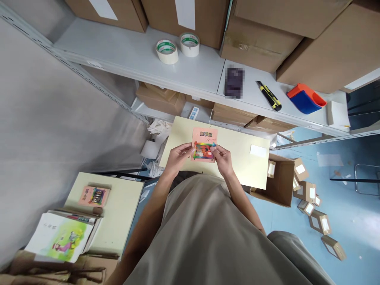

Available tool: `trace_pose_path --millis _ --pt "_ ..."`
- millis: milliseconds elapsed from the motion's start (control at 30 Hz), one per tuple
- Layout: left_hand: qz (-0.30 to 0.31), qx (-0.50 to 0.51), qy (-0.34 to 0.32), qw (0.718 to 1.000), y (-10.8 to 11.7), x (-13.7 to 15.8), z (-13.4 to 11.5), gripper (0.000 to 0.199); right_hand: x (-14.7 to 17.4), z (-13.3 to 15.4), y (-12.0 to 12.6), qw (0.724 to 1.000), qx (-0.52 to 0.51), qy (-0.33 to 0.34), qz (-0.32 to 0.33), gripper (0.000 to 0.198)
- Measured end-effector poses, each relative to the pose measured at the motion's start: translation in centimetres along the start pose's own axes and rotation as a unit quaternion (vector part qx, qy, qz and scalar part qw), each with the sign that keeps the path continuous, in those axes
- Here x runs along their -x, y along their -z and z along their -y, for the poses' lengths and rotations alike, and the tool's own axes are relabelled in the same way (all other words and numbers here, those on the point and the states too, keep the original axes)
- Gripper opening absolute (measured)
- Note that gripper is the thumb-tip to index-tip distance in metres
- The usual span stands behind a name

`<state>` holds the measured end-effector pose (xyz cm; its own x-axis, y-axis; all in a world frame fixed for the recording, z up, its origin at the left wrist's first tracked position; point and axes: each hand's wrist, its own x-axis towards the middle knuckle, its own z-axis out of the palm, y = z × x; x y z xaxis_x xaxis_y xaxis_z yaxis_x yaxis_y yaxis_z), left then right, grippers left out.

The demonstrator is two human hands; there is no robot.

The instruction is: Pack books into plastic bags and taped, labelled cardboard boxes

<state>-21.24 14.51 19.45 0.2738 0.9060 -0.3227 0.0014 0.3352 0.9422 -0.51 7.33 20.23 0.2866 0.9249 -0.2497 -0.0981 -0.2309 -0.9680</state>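
Observation:
A small pink picture book (204,136) with a colourful framed cover picture is held upright to my view over the pale yellow table (237,166). My left hand (178,157) pinches its left edge between thumb and fingers. At the opposite edge my right hand (223,158) grips it, the thumb lying on the cover. The book's back and the fingertips behind it are hidden. A white paper slip (258,150) lies on the table to the right of my right hand.
On the shelf ahead are two tape rolls (167,51), a yellow-black box cutter (269,96) and a red-blue holder (306,98). An open carton (282,180) stands right, near several small boxes (320,222) on the floor. A side table (121,215) bears books (61,236).

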Motion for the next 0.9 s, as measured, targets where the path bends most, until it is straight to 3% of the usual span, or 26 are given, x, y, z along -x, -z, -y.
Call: trace_pose_path --millis 167,333,433,500,633,733,833,900 --pt "-0.015 0.023 0.004 1.0 -0.1 0.7 -0.1 0.071 -0.3 -0.6 -0.5 1.0 -0.023 -0.005 0.01 0.062" --pt "-0.068 0.031 0.002 0.997 -0.9 1.0 -0.5 0.073 -0.6 -1.0 -0.4 0.999 -0.026 0.009 -0.029 0.079" --pt "-0.107 0.029 -0.03 0.993 -1.7 1.2 -0.6 0.071 0.0 -0.5 -0.7 0.994 0.027 0.064 -0.079 0.07" --pt "-0.121 0.021 -0.061 0.991 -2.6 1.7 -0.6 0.068 0.5 -0.2 -1.3 0.995 0.038 0.071 -0.063 0.063" --pt "-0.086 -0.039 -0.131 0.987 -4.3 2.9 -0.4 0.054 1.4 0.1 -2.9 0.999 -0.006 0.051 0.003 0.063" --pt "-0.04 -0.097 -0.189 0.976 -4.9 3.5 -0.3 0.045 1.6 0.1 -3.0 0.998 -0.029 0.053 -0.01 0.061" --pt "0.03 -0.099 -0.187 0.977 -4.5 3.4 -0.2 0.046 1.4 0.1 -1.9 0.998 -0.023 0.055 -0.036 0.054" --pt "0.027 -0.093 -0.181 0.979 -3.6 3.1 -0.2 0.047 1.2 0.2 -0.8 0.998 -0.022 0.049 -0.041 0.052"
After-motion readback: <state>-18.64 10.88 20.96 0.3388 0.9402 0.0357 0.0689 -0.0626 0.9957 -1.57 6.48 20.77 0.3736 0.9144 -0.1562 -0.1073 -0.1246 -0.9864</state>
